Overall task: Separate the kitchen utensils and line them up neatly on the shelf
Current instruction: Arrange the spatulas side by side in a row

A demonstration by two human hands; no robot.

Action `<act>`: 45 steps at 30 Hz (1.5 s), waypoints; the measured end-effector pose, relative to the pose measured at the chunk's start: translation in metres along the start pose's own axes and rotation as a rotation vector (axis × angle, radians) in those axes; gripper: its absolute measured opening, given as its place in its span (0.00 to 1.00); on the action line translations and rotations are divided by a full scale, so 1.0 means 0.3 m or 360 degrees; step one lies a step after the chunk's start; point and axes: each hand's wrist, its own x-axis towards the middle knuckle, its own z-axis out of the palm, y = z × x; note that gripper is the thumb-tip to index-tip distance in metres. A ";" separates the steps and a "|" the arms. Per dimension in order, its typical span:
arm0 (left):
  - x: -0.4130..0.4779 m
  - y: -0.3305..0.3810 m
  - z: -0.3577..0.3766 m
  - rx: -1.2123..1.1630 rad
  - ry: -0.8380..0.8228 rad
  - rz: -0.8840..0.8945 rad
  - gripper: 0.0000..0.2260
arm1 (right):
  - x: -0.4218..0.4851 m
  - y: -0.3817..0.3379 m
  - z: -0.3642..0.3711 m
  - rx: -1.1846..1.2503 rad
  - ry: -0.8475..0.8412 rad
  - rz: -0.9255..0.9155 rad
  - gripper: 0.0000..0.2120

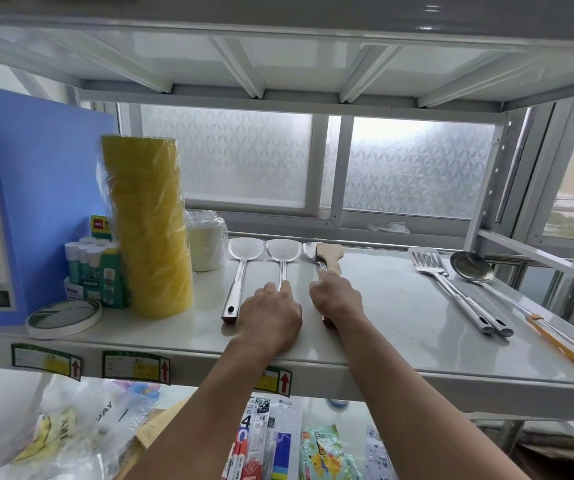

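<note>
On the white metal shelf (382, 306), a person lines up kitchen utensils, both hands flat over handles at the centre of the board. The left hand (271, 317) lies palm-down on the second steel spatula (280, 252), fingers pressing the handle rather than curled round it; the right hand (337, 299) covers the handles of the wooden spatula (328, 256) and a steel blade (309, 251) half hidden beneath it, and whether it grips or merely pins them cannot be told from here. The likeliest slip, by this onlooker's reckoning: those two overlapping pieces at twelve o'clock from the right hand may drag together when one is pulled, knocking the straight row askew; a smooth shelf lets steel skate. At three o'clock the orange-handled tongs (562, 344) lie close to the front lip and could be nudged over it. Counted, largest group first: three steel spatulas at left, including the first steel spatula (244, 254) lying free at nine o'clock from the left hand; then single pieces still unsorted at two o'clock, a slotted turner (427, 263), a ladle (469, 266), the tongs, and one wooden spatula. Seven utensils, it appears. A tall yellow tape stack (147, 230) crowds the row's left end.
</note>
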 end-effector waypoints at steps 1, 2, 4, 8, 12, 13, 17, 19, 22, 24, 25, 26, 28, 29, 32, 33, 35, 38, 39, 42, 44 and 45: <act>0.000 0.000 0.000 -0.0001 0.0001 0.0001 0.23 | 0.001 0.000 0.000 0.0003 -0.0004 0.0004 0.19; 0.001 0.000 0.000 0.0000 0.0002 0.0002 0.23 | 0.002 0.000 -0.001 0.0007 -0.0008 0.0009 0.21; 0.002 -0.001 0.001 0.0014 0.0000 0.0010 0.23 | 0.003 0.001 -0.001 0.0007 -0.0008 0.0010 0.22; 0.003 0.000 -0.001 0.0033 -0.0014 0.0026 0.24 | 0.003 0.001 0.000 -0.0012 0.0000 -0.0005 0.22; 0.003 -0.001 -0.002 0.0049 -0.0011 0.0027 0.24 | 0.004 0.001 0.000 -0.0014 0.0001 -0.0006 0.22; 0.002 -0.001 -0.002 0.0046 -0.0012 0.0029 0.24 | 0.004 0.001 -0.001 -0.0015 0.0000 -0.0008 0.23; -0.001 0.002 -0.003 0.0032 -0.0005 0.0029 0.25 | 0.002 0.001 -0.003 -0.0025 0.0002 -0.0029 0.22; -0.002 0.001 -0.002 0.0037 0.0003 0.0026 0.24 | 0.002 0.001 -0.004 -0.0025 0.0006 -0.0034 0.22; -0.002 0.001 0.000 0.0029 0.0009 0.0021 0.24 | 0.002 -0.001 -0.005 -0.0028 0.0002 -0.0034 0.21; -0.003 0.001 -0.001 0.0023 0.0013 0.0020 0.24 | 0.002 -0.001 -0.004 -0.0021 0.0007 -0.0034 0.21; -0.004 0.002 -0.001 0.0022 0.0016 0.0020 0.24 | 0.001 -0.002 -0.005 -0.0019 0.0011 -0.0033 0.21; -0.004 0.002 -0.001 0.0022 0.0020 0.0021 0.24 | 0.000 -0.002 -0.005 -0.0019 0.0014 -0.0033 0.21; -0.004 0.003 -0.001 0.0018 0.0023 0.0021 0.25 | -0.001 -0.003 -0.005 -0.0024 0.0013 -0.0037 0.20; -0.004 0.003 -0.001 0.0017 0.0023 0.0020 0.24 | -0.001 -0.005 -0.005 -0.0026 0.0010 -0.0038 0.20; -0.003 0.002 0.001 0.0020 0.0027 0.0016 0.24 | 0.002 -0.006 -0.003 -0.0023 0.0009 -0.0039 0.18; -0.003 0.002 0.001 0.0019 0.0030 0.0016 0.24 | 0.003 -0.006 -0.002 -0.0023 0.0010 -0.0038 0.17; -0.003 0.001 0.002 0.0015 0.0036 0.0018 0.24 | 0.007 -0.009 0.000 -0.0024 0.0011 -0.0034 0.17; -0.002 0.001 0.003 0.0016 0.0041 0.0021 0.24 | 0.009 -0.014 0.001 -0.0035 -0.0002 -0.0028 0.19; -0.002 0.002 0.003 0.0019 0.0041 0.0021 0.23 | 0.010 -0.015 0.001 -0.0040 -0.0006 -0.0025 0.20; -0.002 0.002 0.004 0.0018 0.0045 0.0025 0.24 | 0.011 -0.014 0.002 -0.0052 -0.0002 -0.0025 0.22; -0.001 0.001 0.006 0.0013 0.0053 0.0029 0.24 | 0.010 -0.013 0.002 -0.0051 -0.0001 -0.0023 0.22; 0.000 0.001 0.007 0.0012 0.0055 0.0030 0.23 | 0.008 -0.013 0.002 -0.0046 0.0000 -0.0021 0.22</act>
